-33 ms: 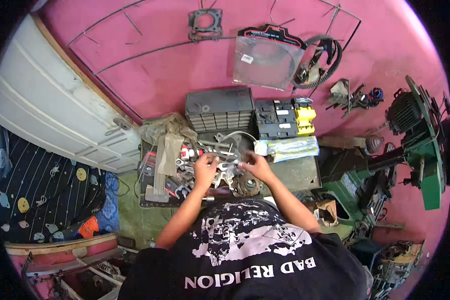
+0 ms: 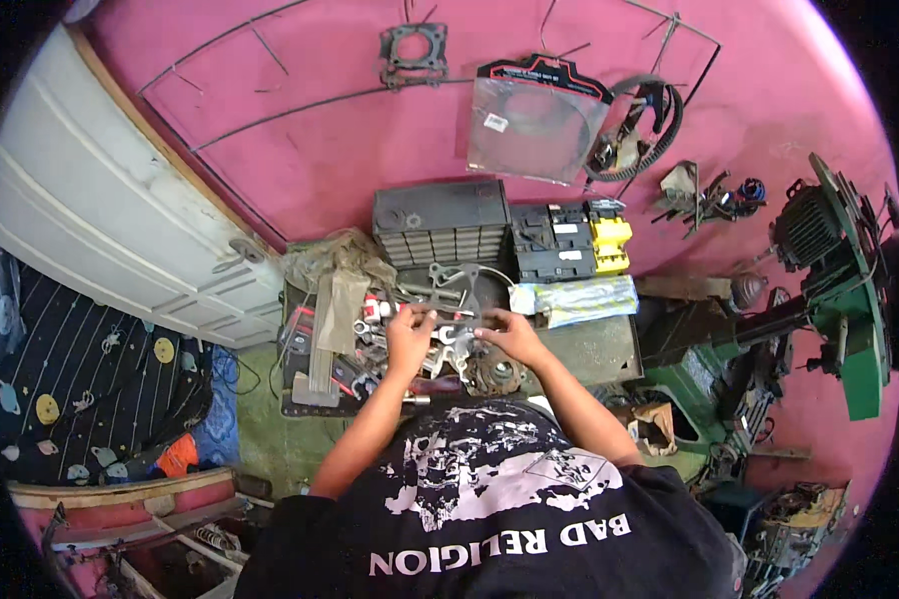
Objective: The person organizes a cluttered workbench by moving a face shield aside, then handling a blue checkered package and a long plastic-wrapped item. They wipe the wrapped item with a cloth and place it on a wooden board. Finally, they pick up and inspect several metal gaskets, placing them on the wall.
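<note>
Both of my hands are over the cluttered middle of the workbench. Between them is a flat grey bracket-like metal piece with holes at its upper end. My left hand pinches its left side with thumb and fingers. At the right side my right hand grips with thumb and fingers closed. The piece's lower part is blurred against the loose metal behind it, so its exact kind cannot be made out. Under the hands lie several loose metal parts, and a round dark metal part sits below my right hand.
A black slatted case and black and yellow boxes stand against the pink wall. A plastic-wrapped packet lies before them. Crumpled plastic covers the bench's left side. A green drill press rises at right.
The metal piece shows more clearly between my hands and stands higher toward the black case. My right hand's fingers have drawn closer onto it. The view has shifted slightly.
</note>
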